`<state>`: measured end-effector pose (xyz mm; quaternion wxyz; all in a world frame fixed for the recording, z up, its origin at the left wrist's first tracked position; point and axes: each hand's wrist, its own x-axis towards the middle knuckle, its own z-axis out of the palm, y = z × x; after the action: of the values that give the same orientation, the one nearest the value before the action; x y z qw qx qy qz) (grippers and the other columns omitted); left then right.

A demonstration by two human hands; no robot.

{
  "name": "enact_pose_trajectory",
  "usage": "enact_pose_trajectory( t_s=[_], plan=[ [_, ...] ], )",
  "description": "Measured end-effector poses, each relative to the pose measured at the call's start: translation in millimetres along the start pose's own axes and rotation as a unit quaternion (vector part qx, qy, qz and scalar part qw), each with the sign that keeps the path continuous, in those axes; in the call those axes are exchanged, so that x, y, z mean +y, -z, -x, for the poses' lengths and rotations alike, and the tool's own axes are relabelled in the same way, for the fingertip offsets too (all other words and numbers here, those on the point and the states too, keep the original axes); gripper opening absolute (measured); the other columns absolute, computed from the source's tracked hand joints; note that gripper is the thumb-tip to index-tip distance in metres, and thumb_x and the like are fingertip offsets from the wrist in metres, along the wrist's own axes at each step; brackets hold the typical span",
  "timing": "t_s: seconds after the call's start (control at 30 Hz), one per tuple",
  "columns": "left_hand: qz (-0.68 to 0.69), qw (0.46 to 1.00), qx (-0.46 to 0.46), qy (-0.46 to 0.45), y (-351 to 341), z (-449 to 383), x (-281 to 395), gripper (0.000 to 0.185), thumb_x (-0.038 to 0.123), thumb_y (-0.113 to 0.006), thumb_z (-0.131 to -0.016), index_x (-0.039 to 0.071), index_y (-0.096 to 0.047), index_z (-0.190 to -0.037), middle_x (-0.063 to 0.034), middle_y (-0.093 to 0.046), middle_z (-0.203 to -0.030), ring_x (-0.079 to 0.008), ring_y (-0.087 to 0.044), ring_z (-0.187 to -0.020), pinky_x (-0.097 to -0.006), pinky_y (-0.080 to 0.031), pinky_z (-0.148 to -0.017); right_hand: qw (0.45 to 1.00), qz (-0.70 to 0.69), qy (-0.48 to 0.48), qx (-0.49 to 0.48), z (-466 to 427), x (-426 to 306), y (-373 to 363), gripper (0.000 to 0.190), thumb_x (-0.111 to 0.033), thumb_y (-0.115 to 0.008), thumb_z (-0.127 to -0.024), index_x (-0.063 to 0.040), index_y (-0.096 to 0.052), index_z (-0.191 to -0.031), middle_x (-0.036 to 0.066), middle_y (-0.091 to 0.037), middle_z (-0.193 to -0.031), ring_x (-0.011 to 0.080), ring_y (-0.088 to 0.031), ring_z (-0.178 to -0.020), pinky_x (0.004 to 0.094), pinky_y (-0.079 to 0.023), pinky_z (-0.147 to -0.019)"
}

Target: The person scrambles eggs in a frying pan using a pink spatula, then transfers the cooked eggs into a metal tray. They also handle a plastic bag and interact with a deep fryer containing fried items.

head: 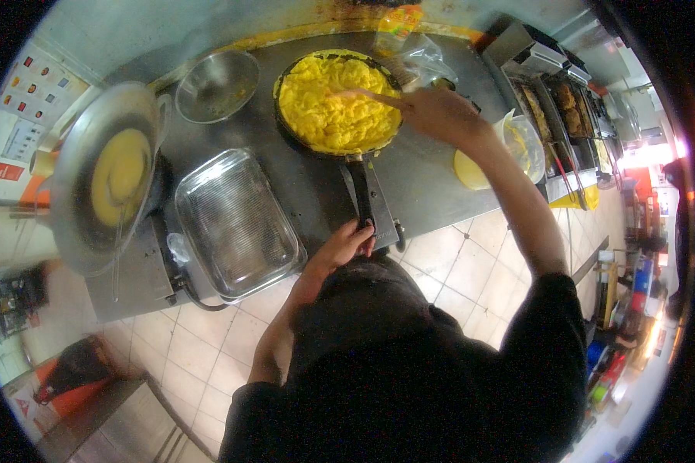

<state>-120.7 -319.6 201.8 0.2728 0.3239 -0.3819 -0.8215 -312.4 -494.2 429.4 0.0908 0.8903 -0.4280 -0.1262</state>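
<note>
A black frying pan [282, 136] full of yellow scrambled egg [341, 113] stands on a tabletop burner. Its black handle points towards me, and my left hand [347, 243] is closed around the handle's end. Above the pan's right side is my right hand [440, 116], gripping a spatula or spoon [376, 97] whose far end lies in the egg. The exact shape of that end is blurred. To the left of the pan sits a metal mixing bowl [217, 87] with bits of egg inside. A clear glass baking dish [237, 226] lies nearer to me.
At the left stands a large wok [69, 191] holding yellow liquid and a whisk [117, 249]. A yellow bottle [398, 29] and a plastic bag [425, 61] are behind the pan. Right of my forearm are a plastic container [524, 144] and metal fryers [527, 75] with baskets.
</note>
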Motion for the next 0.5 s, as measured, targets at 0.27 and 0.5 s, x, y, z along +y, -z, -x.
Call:
enact_pose_trajectory(
  t_s=[0.27,0.5],
  plan=[
    [0.002,1.0,-0.015,0.013,1.6,-4.9,-2.1,0.025,0.028,-0.051,-0.1,0.004,-0.056,-0.094,-0.0041,-0.059,-0.079,-0.0158,-0.059,-0.068,-0.0296,-0.049,-0.066,0.97,-0.089,-0.219,-0.052,-2.4,-23.4,-52.2,0.074,-0.004,-0.053,-0.087,-0.027,-0.024,-0.152,0.017,-0.067,-0.083,0.0329,-0.069,-0.08,0.0428,-0.058,-0.066],
    [-0.02,1.0,0.001,0.003,-0.6,-0.5,1.5,0.026,0.028,-0.05,-0.101,0.004,-0.057,-0.092,-0.0042,-0.06,-0.077,-0.0145,-0.059,-0.067,-0.0275,-0.046,-0.063,0.995,-0.068,-0.047,-0.058,-6.0,-24.2,-31.1,0.06,-0.01,-0.049,-0.09,-0.02,-0.034,-0.147,0.017,-0.069,-0.098,0.0321,-0.069,-0.088,0.0439,-0.058,-0.069]
  ],
)
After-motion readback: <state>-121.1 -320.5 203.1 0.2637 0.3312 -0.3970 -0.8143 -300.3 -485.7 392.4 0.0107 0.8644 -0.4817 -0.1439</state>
